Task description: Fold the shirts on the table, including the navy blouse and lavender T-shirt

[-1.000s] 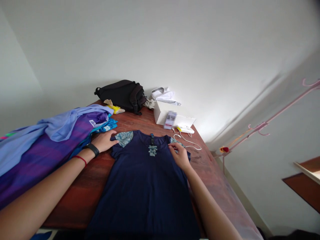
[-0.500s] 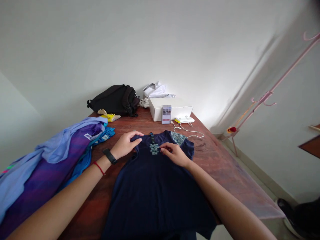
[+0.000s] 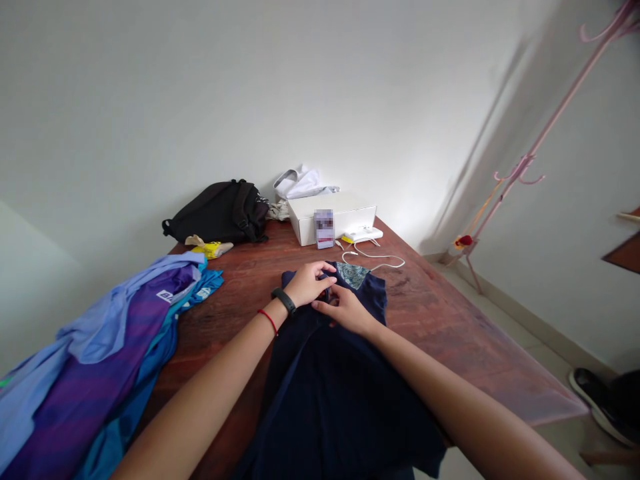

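A dark navy garment [image 3: 345, 387] lies on the brown wooden table [image 3: 420, 313], its left side folded over toward the middle. Its patterned shoulder patch [image 3: 353, 275] shows beyond my hands. My left hand [image 3: 310, 283], with a black band and a red string at the wrist, grips the garment near the neckline. Close beside it, my right hand [image 3: 347, 310] pinches the cloth at the chest. Between my hands the neckline and the front trim are mostly hidden.
Purple and blue clothes [image 3: 105, 353] are heaped at the left. Behind stand a black backpack [image 3: 215, 210], a white box [image 3: 345, 210], a small package [image 3: 325, 230] and a white device [image 3: 363, 234] with a cable. A pink rack [image 3: 550, 133] rises at the right.
My left hand has moved right, carrying the garment's left side over the front, and is now beside my right hand. The trim has become hidden. The view has shifted slightly.
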A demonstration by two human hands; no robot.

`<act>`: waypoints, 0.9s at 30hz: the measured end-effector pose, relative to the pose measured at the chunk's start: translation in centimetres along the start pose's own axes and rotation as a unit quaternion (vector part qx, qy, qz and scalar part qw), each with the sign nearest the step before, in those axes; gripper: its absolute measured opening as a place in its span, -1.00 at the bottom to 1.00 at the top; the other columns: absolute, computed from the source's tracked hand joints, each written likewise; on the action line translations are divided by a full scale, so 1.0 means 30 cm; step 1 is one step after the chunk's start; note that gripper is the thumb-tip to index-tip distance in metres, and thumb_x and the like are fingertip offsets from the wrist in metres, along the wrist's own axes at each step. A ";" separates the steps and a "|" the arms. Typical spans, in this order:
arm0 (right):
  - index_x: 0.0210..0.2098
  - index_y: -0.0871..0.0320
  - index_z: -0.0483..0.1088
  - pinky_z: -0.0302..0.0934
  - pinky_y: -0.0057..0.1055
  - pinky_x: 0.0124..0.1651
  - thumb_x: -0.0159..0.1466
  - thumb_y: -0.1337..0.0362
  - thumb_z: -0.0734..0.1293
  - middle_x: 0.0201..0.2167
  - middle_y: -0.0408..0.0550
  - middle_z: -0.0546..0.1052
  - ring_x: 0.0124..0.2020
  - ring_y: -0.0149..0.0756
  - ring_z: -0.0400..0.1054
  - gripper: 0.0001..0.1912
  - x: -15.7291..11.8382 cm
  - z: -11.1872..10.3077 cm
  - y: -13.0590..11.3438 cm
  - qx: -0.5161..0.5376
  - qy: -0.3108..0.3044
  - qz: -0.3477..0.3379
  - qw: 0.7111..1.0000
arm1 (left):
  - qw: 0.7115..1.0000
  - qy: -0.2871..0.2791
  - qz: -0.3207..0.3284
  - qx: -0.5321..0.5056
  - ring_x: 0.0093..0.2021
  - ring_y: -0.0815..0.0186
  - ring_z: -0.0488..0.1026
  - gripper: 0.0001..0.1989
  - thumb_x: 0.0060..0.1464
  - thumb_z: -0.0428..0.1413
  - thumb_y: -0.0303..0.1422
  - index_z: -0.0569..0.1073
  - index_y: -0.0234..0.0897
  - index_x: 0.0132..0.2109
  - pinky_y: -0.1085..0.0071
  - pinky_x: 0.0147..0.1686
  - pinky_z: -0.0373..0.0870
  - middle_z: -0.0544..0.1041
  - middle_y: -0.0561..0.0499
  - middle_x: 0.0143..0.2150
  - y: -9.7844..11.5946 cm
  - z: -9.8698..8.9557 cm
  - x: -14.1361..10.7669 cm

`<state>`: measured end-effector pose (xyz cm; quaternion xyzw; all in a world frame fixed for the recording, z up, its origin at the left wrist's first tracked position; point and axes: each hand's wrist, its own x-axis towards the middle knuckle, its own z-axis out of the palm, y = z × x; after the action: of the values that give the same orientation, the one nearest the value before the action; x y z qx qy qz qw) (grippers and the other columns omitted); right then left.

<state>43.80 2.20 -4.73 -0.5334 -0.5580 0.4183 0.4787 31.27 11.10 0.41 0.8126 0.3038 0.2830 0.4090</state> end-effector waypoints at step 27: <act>-0.64 0.13 0.34 0.12 -0.44 -0.63 -0.01 0.23 0.42 -0.71 -0.17 0.42 -0.67 -0.36 0.25 -0.80 0.046 -0.141 -0.059 0.254 0.270 0.088 0.925 | 0.986 0.030 -0.061 0.151 0.00 0.10 0.55 -0.68 0.19 0.16 -0.20 0.53 -0.27 0.01 0.21 0.05 0.45 0.61 -0.17 0.01 -0.303 -0.220 -0.009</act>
<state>47.63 3.24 -2.08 -0.5333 -0.2339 0.4266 0.6920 24.02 18.53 -3.91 0.8360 0.4046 0.2328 0.2884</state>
